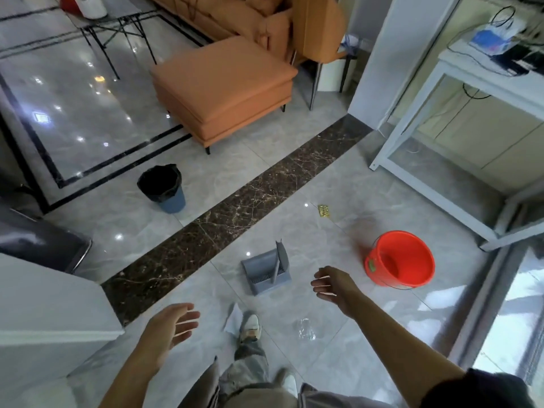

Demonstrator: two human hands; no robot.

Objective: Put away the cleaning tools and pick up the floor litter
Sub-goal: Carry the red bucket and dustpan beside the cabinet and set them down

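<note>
Head view shows our left hand [173,325] and right hand [332,285] both released, fingers loosely spread and holding nothing, above the glossy floor [235,172]. Our right hand hovers nearest the grey dustpan [265,270], which sits in the lower middle of the frame with its handle standing up. We judge the step in hand is taking that dustpan. We should grasp the handle rather than the thin tray edge, and keep the tray level. The red bucket [400,260] stands to its right, apart from it, and looks empty. Litter lies scattered: a white paper scrap [232,318] just beside our shoe [250,326], a crumpled clear wrapper [306,329] at lower centre, and a yellow pill strip [324,211] further up. The bin [163,187], lined in black, waits at centre left, well apart.
</note>
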